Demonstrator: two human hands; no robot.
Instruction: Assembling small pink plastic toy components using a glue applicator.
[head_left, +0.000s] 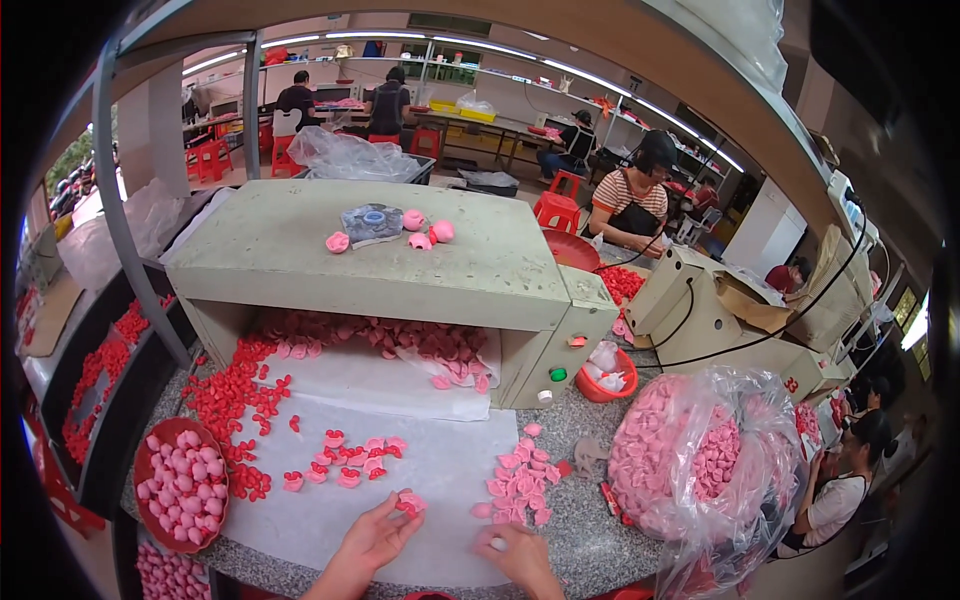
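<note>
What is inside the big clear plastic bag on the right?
Many small pink pieces show, heaped up inside the clear bag. The outer ones cover its middle and bottom, so what lies there cannot be seen.

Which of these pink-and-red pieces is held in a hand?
The pink-and-red piece at the fingertips of the left hand; similar pieces just beyond lie loose on the white sheet, untouched.

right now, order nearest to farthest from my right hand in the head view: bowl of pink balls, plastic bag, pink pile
1. Pink pile, just beyond your right hand
2. Plastic bag, right side
3. Bowl of pink balls, far left
</note>
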